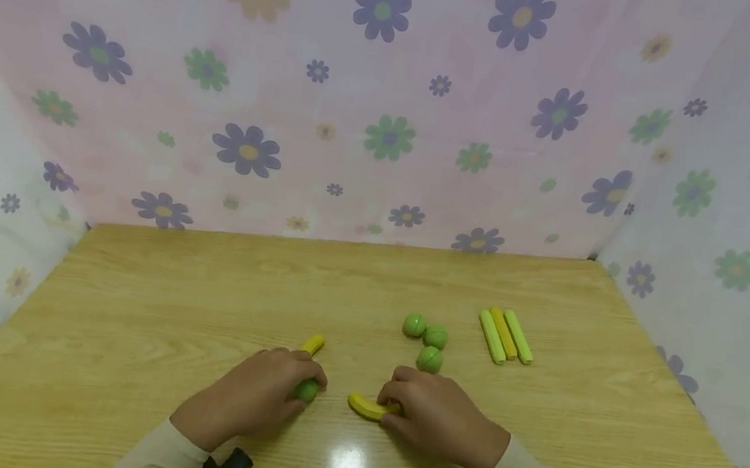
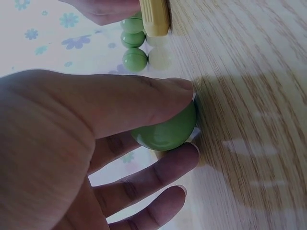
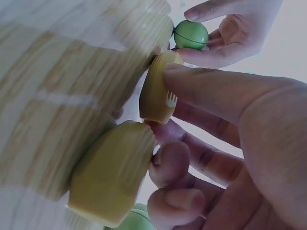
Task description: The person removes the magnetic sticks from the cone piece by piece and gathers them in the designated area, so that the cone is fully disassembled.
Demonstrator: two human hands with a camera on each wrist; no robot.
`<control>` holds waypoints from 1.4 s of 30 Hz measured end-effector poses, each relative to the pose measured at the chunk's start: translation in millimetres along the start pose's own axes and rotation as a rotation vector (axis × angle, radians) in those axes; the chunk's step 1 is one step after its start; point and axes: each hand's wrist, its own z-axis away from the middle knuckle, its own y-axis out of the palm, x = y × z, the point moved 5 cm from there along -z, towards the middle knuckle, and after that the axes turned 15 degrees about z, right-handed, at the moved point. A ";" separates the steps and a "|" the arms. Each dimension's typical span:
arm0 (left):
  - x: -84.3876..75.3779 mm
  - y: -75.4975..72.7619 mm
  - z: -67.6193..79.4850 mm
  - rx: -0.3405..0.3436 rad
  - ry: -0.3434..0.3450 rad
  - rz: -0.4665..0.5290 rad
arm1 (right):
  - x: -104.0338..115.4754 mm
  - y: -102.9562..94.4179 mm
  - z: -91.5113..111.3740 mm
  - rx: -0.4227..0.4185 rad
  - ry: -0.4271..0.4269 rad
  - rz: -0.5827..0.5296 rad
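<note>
My left hand (image 1: 259, 394) pinches a green ball (image 2: 168, 129) between thumb and fingers, low over the tabletop. Just beyond that hand lies a yellow stick-like piece (image 1: 313, 344), partly hidden by it. With thumb and fingertips, my right hand (image 1: 438, 419) grips a curved yellow toy banana (image 1: 365, 406), whose one end is covered by the hand. In the right wrist view, the held toy banana (image 3: 156, 91) bears a small white fork mark. Nearer that camera, another yellow piece (image 3: 110, 177) lies beside the curled outer fingers; whether they touch it I cannot tell.
Several items lie on the wooden table (image 1: 158, 291) beyond my right hand: three green balls (image 1: 435, 337) in a cluster, then two pale yellow-green sticks (image 1: 492, 337) with a darker yellow stick (image 1: 503, 334) between them. Flowered cloth (image 1: 381, 187) rises behind the table.
</note>
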 end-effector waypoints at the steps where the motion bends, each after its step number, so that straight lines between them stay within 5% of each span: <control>1: 0.2 0.0 0.1 0.000 0.000 0.001 | 0.2 0.0 0.0 0.004 0.000 0.000; 17: -0.8 -0.6 0.1 0.010 -0.017 0.008 | 15.5 -0.5 4.8 0.002 -0.072 0.044; 32: -3.6 -3.7 1.9 0.012 0.009 0.002 | 12.7 -6.0 4.4 -0.024 -0.043 -0.024; 42: 5.1 -22.8 4.6 -0.137 -0.001 -0.037 | 31.5 -16.4 -22.8 -0.045 -0.064 -0.038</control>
